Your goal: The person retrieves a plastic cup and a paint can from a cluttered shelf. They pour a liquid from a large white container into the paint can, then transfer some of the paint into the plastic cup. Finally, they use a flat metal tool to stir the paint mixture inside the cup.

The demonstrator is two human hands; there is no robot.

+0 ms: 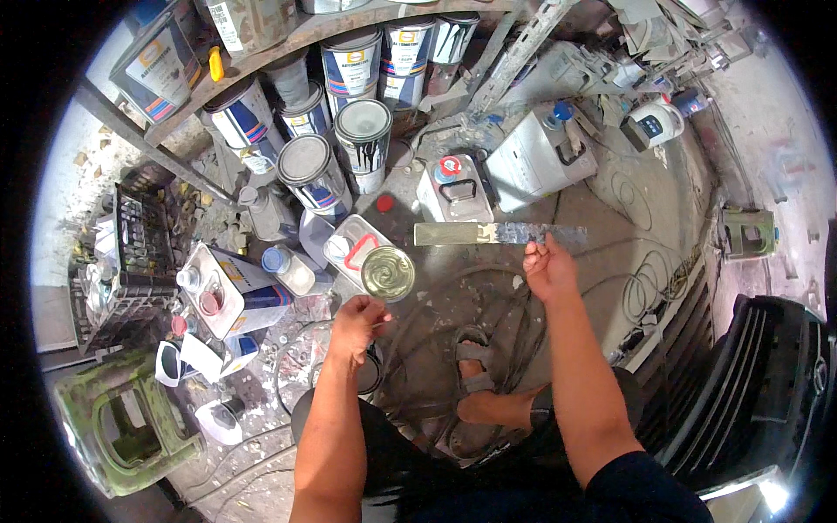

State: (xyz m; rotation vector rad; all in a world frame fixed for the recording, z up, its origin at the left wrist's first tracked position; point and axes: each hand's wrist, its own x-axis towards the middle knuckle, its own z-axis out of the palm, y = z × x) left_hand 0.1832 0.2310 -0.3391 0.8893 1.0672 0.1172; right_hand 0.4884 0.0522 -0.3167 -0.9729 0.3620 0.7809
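My right hand (548,268) pinches the right part of a long flat stirring strip (446,234), held level across the middle of the view. The strip's left half is coated in greenish-gold paint; the right half is patchy blue-grey. At the near edge of a round metal paint-can lid (388,273), the fingers of my left hand (359,326) are curled closed and appear to grip it. Olive-gold paint smears the lid's upper face. Beneath my left wrist is a round can (370,370), partly hidden by my arm. Just behind the lid stands a pale canister (351,248) with a red handle.
Paint tins (314,170) stand stacked under a shelf (288,44). Metal jerrycans (458,193) stand behind the strip, with a large tin (231,292) at the left. Hoses (488,279) trail over the floor. A green plastic stool (131,418) and a car's black grille (750,392) flank me.
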